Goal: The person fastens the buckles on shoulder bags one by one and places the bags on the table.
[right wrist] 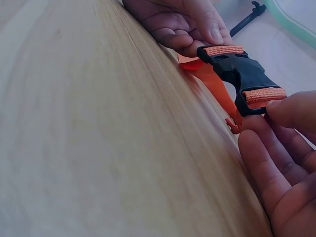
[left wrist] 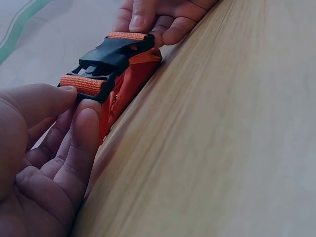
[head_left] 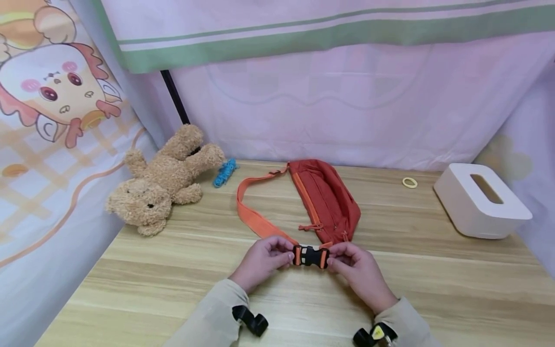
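A black side-release buckle [head_left: 311, 256] with orange webbing at both ends is held level above the wooden table, its two halves together. My left hand [head_left: 265, 260] pinches its left end between thumb and fingers. At the right end, the thumb and fingers of my right hand [head_left: 357, 272] grip the other half. Both wrist views show the buckle [left wrist: 111, 54] close up; whether it is fully latched I cannot tell. Behind it lies a red waist bag [head_left: 327, 197], zipper side up, and its orange strap [head_left: 256, 217] loops out to the left.
A brown teddy bear [head_left: 160, 178] lies at the back left, beside a bundle of blue cord [head_left: 225, 173]. Toward the back right are a pale yellow ring [head_left: 409, 182] and a white tissue box [head_left: 472, 207]. Printed cloth [head_left: 303, 101] hangs along the table's back edge.
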Demonstrator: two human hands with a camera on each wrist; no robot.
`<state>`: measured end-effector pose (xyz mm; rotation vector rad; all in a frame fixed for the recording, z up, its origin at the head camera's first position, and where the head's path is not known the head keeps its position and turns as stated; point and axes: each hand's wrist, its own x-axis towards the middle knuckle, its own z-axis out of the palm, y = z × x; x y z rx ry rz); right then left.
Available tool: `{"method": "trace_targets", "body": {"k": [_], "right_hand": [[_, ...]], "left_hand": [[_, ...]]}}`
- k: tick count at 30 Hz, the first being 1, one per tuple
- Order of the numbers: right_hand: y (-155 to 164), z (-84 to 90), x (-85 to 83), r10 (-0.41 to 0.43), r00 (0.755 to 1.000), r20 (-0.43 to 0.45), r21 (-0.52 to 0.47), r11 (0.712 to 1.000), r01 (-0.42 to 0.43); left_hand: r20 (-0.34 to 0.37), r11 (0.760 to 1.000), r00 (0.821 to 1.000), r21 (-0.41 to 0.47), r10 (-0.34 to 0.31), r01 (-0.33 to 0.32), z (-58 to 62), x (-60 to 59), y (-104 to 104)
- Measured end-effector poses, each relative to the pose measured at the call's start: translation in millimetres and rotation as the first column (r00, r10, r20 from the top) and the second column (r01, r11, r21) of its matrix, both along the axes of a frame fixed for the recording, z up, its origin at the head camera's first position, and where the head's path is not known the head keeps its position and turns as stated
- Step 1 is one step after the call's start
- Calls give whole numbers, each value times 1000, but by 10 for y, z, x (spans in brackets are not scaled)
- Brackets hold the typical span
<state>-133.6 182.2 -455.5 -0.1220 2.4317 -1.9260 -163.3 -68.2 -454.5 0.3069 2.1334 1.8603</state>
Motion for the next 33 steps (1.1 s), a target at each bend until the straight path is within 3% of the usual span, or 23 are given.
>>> {"method": "trace_targets", "body": {"k": [33], "right_hand": [[4,-28,-2,11,1000,16,-45,999,-10]], "left_hand": [[-9,1000,1000,11,10,-9,-17,9,20]]}}
